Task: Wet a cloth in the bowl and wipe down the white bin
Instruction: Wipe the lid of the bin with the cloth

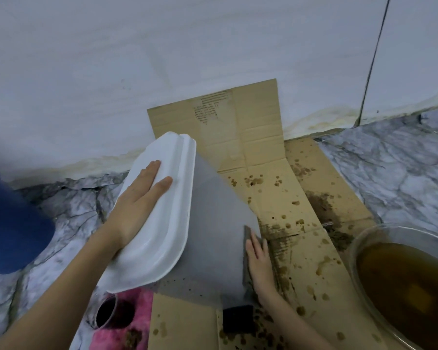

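White bin: a white plastic bin [208,223] is laid on its side on the flattened brown cardboard sheet [261,137], its rimmed end turned toward the left edge of the cardboard and its grey-looking side wall faced upward.
Left hand: the left hand [139,205] is laid flat on the bin's white rimmed end, fingers straight and held together, nothing being gripped.
Right hand: the right hand [261,266] is pressed with straight fingers against the bin's lower right side; the dark grey cloth [250,238] is kept between the fingers and the bin wall.
Cloth: only a dark edge is seen above and below the fingers; whether it is wet cannot be told.
Bowl: a clear glass bowl [364,238] filled with brown murky water is set at the right edge of the cardboard, near the right hand but apart from it.
Cardboard: brown spots and smears are scattered over its right half; its far flap is leaned up against the pale wall [162,59].
Other things: a blue plastic bucket [10,223] is seen on the marbled floor at the left; a dark cup [109,311] is stood on a pink cloth [137,324] beside the near left corner of the cardboard; a small black block [238,319] is placed near the right wrist.
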### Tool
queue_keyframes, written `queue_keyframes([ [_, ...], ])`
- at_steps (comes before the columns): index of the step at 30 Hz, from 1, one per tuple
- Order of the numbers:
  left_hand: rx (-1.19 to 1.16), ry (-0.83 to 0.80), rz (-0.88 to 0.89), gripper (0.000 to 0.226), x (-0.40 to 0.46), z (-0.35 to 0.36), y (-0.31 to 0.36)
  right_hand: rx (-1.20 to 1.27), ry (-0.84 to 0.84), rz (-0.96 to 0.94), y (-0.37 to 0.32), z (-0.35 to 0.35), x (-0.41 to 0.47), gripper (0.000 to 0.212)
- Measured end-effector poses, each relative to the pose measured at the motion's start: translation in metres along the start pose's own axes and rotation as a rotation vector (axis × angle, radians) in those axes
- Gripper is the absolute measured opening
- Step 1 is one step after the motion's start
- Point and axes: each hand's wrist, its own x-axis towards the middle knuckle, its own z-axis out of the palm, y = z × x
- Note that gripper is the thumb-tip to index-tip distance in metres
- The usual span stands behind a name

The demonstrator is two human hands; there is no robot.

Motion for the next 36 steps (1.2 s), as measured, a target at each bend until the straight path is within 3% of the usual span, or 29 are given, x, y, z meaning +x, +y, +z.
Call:
queue_keyframes([
  [3,0.032,0.009,0.022,0.059,0.001,0.005,0.005,-0.028,0.069,0.217,0.016,-0.002,-0.002,0.052],
  [6,0.020,0.020,0.013,0.058,0.001,0.005,0.007,0.027,0.040,0.103,-0.018,0.013,-0.036,0.052],
  [11,-0.015,0.028,0.014,0.057,-0.002,0.006,0.005,0.377,-0.167,-0.101,-0.107,0.042,-0.088,0.058],
  [14,-0.018,0.027,0.022,0.058,0.001,0.006,0.004,0.511,-0.285,-0.153,-0.144,0.050,-0.077,0.059],
  [17,-0.026,0.025,0.002,0.057,0.003,0.004,0.000,0.466,-0.337,-0.155,-0.167,0.048,-0.049,0.066],
  [24,-0.042,0.024,-0.010,0.059,0.002,-0.001,-0.007,0.195,-0.140,-0.415,-0.152,0.049,-0.015,0.043],
  [28,-0.030,0.017,0.010,0.059,0.000,-0.001,-0.007,0.377,0.001,-0.446,-0.113,0.044,-0.040,0.034],
  [33,-0.019,0.021,0.033,0.059,0.000,0.002,-0.004,0.173,0.038,-0.914,-0.083,0.040,-0.082,0.041],
  [36,-0.003,0.022,0.054,0.060,0.000,0.005,-0.003,0.173,0.107,-1.009,-0.074,0.039,-0.084,0.040],
])
